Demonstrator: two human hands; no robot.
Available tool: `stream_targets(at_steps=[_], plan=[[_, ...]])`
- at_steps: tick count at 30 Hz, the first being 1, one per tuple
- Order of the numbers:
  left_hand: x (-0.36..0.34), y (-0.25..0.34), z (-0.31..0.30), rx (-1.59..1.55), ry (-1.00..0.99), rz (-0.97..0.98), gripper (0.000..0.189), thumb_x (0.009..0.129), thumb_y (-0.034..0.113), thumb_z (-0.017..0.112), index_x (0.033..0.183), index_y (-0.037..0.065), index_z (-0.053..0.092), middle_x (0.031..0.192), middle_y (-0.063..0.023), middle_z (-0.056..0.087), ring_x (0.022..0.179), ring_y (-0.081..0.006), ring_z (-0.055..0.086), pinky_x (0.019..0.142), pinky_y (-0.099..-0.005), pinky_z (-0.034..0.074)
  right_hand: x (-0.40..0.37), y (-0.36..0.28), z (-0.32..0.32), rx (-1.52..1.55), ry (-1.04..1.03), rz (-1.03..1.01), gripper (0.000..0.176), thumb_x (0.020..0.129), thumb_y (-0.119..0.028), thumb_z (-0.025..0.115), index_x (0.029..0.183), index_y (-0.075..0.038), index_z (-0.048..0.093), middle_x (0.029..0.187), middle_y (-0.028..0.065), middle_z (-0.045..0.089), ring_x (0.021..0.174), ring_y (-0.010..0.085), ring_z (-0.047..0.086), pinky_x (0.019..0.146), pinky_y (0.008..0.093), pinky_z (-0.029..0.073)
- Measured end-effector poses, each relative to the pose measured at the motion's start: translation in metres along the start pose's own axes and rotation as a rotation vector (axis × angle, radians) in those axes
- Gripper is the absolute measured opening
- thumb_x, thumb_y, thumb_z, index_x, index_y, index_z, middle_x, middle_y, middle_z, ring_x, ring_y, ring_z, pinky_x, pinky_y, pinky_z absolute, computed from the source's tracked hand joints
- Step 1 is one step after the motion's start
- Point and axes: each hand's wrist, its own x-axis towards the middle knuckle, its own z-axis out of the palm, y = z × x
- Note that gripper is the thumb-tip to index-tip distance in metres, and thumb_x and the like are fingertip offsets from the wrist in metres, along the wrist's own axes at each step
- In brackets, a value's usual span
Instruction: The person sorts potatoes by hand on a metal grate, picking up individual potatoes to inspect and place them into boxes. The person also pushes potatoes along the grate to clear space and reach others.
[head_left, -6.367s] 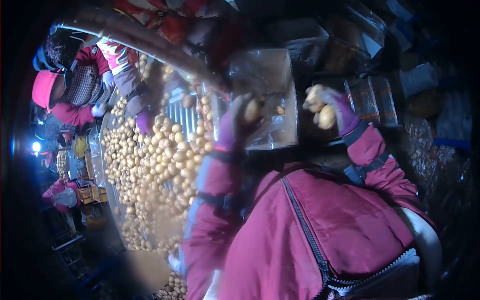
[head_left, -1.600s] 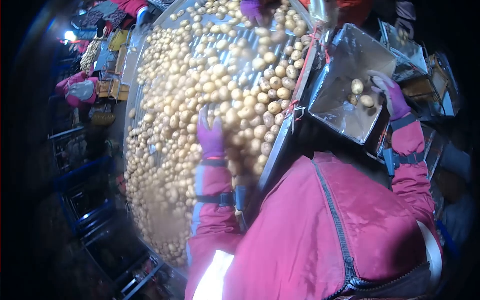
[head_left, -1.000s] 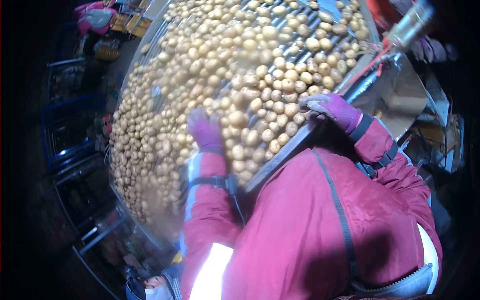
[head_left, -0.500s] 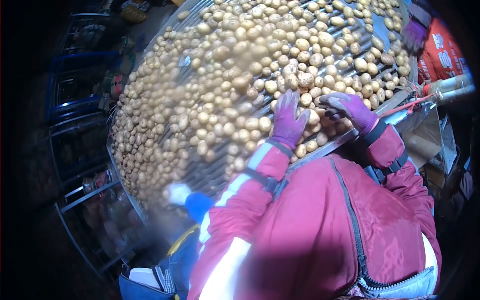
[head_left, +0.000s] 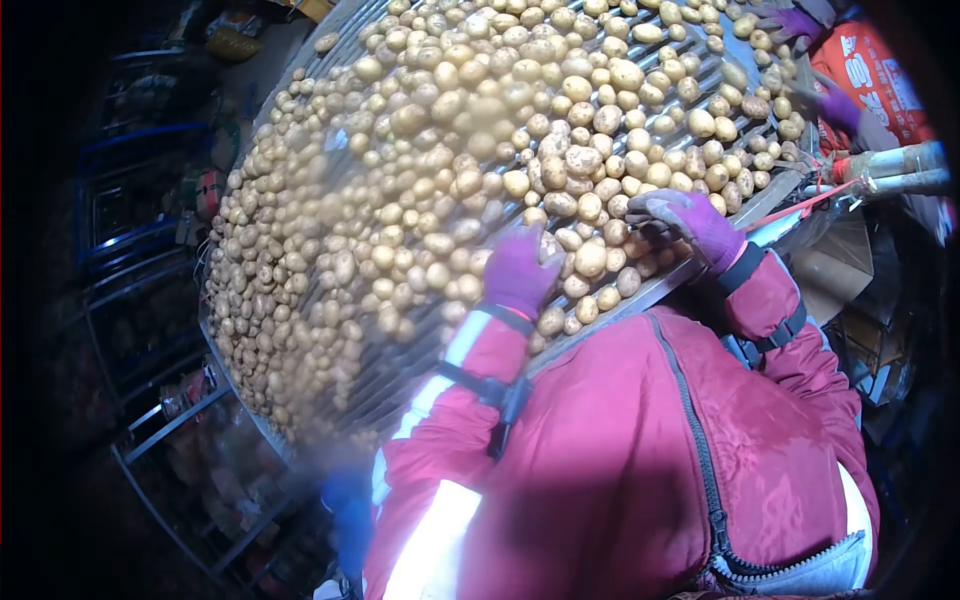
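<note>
Potatoes (head_left: 420,200) thick across the table (head_left: 395,385), from left rim to right. Near the table's lower edge, left hand (head_left: 520,272) in a purple glove, laid on the potatoes, fingers buried among them: grip impossible to tell. Further right along that edge, right hand (head_left: 692,222), fingers (head_left: 650,208) hooked over potatoes, grasp unclear. At the table's upper right corner, a co-worker's gloved hand (head_left: 838,105).

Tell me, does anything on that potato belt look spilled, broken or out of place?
Nothing stands out. The potatoes lie spread across the roller bed, none seen past the near rail. The left hand and the right hand, both gloved, rest on them at that edge.
</note>
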Motion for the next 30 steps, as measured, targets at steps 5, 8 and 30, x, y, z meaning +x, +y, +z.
stream_targets(at_steps=[5,8,30], plan=[[0.01,0.01,-0.002,-0.06,-0.219,-0.061,0.066,0.085,0.036,0.069,0.141,0.004,0.052,0.125,-0.0244,0.062,0.119,-0.04,0.058,0.102,-0.0485,0.046,0.003,0.003,0.003,-0.201,0.025,0.002,0.039,0.104,-0.032,0.05,0.124,-0.003,0.067,0.118,0.0047,0.069,0.094,0.0118,0.065,0.081,0.0264,0.053],[-0.006,-0.01,0.031,0.094,-0.085,0.09,0.07,0.085,0.042,0.068,0.142,0.006,0.051,0.129,-0.0241,0.059,0.12,-0.0397,0.058,0.101,-0.0494,0.046,0.009,-0.001,0.011,-0.107,-0.067,-0.023,0.041,0.102,-0.035,0.055,0.123,-0.001,0.067,0.114,0.0051,0.069,0.092,0.0121,0.064,0.078,0.0256,0.052],[0.004,-0.088,-0.032,0.267,0.233,-0.154,0.055,0.087,0.039,0.069,0.134,0.011,0.061,0.139,-0.0192,0.057,0.138,-0.0364,0.045,0.117,-0.0628,0.025,0.042,-0.002,0.048,-0.088,-0.219,0.006,0.037,0.098,-0.032,0.058,0.103,0.003,0.066,0.089,0.0116,0.069,0.073,0.0207,0.066,0.064,0.0309,0.054]])
